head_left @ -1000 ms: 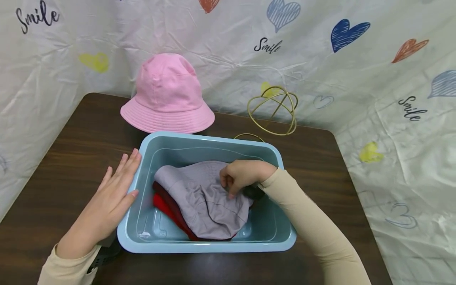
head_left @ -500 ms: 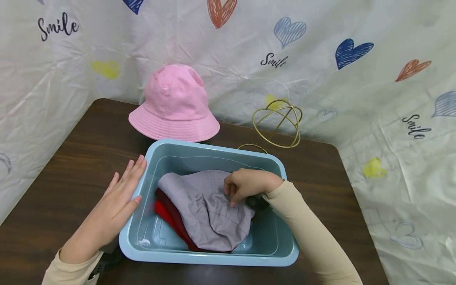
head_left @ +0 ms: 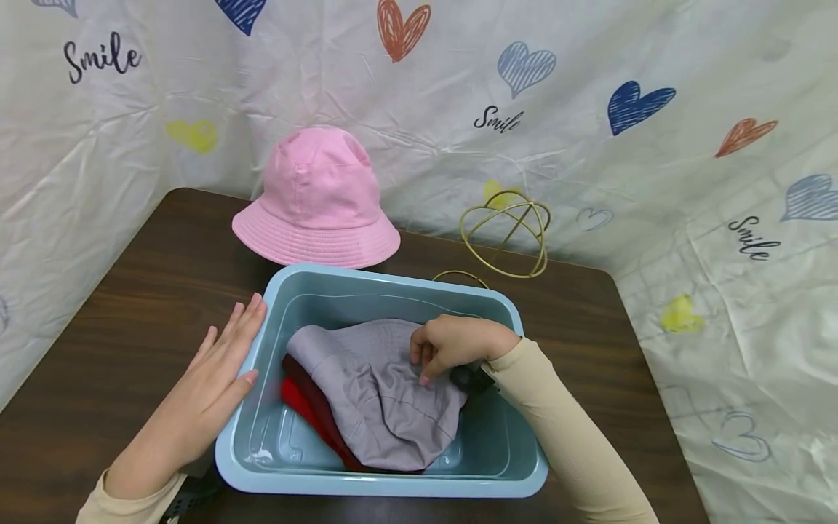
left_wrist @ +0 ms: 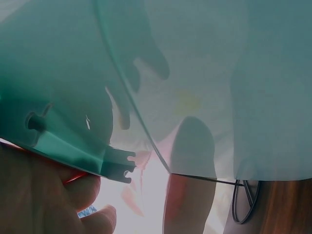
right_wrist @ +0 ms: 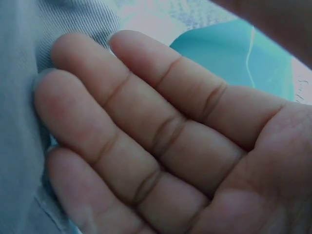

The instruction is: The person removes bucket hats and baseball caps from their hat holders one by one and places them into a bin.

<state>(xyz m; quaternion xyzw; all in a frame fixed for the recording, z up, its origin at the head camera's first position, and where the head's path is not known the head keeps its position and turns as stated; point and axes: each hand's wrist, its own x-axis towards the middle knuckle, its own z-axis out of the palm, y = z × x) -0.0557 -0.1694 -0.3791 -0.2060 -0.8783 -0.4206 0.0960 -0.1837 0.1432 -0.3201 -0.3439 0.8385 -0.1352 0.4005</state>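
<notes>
A light blue plastic basin stands on the dark wooden table. Inside it a crumpled grey fabric hat lies over dark red cloth and bright red cloth, both mostly covered. My left hand rests with straight fingers against the outside of the basin's left rim. My right hand is inside the basin, its loosely bent fingertips touching the grey hat. In the right wrist view, the fingers lie against the grey fabric and the palm holds nothing.
Behind the basin a pink bucket hat sits on the table. To its right stands a gold wire stand, its base partly hidden by the basin. A white curtain printed with hearts hangs behind.
The head view has shifted, so everything appears lower in the picture. Both hands keep their places, left at the rim and right on the grey hat.
</notes>
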